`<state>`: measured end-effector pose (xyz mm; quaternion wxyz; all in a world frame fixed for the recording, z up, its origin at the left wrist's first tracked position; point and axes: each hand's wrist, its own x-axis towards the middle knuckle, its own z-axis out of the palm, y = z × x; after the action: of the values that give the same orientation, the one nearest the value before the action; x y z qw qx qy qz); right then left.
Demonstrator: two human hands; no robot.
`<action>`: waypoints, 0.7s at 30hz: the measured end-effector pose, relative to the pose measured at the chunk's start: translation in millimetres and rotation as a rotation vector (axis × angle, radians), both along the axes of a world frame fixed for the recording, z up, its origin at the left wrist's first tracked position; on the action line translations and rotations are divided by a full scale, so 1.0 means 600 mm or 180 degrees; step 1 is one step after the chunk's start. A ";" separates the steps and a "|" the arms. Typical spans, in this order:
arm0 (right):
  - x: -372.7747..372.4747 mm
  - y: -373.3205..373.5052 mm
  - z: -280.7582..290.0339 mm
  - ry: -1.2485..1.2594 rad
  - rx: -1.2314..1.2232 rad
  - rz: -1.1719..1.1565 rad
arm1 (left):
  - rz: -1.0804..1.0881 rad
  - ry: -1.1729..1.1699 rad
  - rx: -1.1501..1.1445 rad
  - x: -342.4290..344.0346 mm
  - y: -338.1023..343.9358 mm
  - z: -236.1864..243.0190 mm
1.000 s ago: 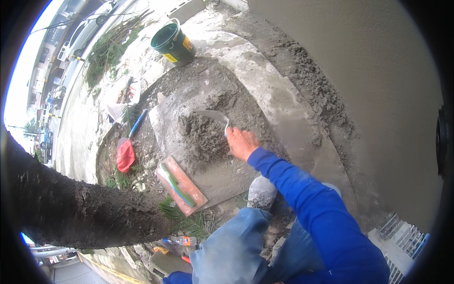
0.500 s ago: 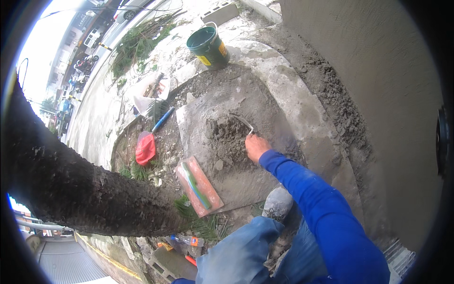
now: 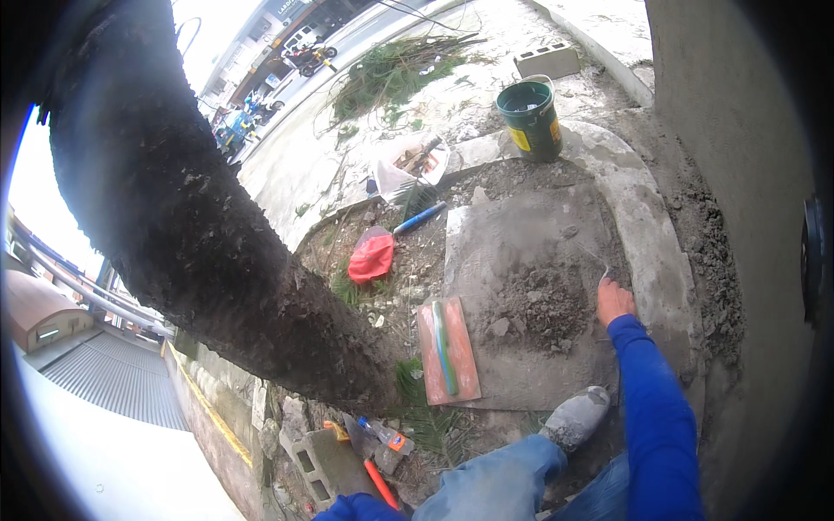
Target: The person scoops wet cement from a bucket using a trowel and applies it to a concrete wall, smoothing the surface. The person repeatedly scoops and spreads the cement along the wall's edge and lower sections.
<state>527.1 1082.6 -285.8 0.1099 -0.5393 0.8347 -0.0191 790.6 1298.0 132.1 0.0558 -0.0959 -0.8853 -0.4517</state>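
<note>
My right hand (image 3: 616, 300) is closed around the handle of a trowel (image 3: 605, 270), whose thin metal neck shows at the fingers. Its grey blade blends with the cement behind it. Beside it, a crumbly heap of grey mortar (image 3: 549, 306) lies on a flat mixing board (image 3: 486, 234). A reddish float with a green-blue handle (image 3: 448, 352) rests at the board's left edge. Of my left arm only a blue sleeve (image 3: 360, 507) shows at the bottom; that hand is out of sight.
A dark green bucket (image 3: 532, 122) stands beyond the board. A thick tree trunk (image 3: 200, 243) leans across the left. Near it lie a red cloth (image 3: 372, 258), a blue-handled tool (image 3: 420, 217), a plastic bottle (image 3: 388, 436) and a hollow block (image 3: 326, 464). A plastered wall (image 3: 738, 113) rises right.
The view has swung left, so the scene sits farther right. My right hand, with the trowel, has gone from the heap to the board's right side.
</note>
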 end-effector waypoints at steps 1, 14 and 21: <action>0.013 0.004 0.034 -0.0356 -0.0273 0.0094 | -0.0021 -0.0044 0.0023 -0.002 -0.005 -0.003; -0.166 0.571 0.237 -0.1695 -0.1539 -0.1994 | -0.1020 -0.0498 -0.0315 -0.059 -0.094 0.010; -0.144 0.866 0.208 -0.0883 -0.0246 -0.3133 | -0.1286 -0.0573 -0.0309 -0.067 -0.095 0.010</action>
<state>440.9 1602.0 -160.8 0.1775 -0.0785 0.9660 -0.1708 750.5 1240.9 138.2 -0.1197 -0.2332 -0.8702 -0.4173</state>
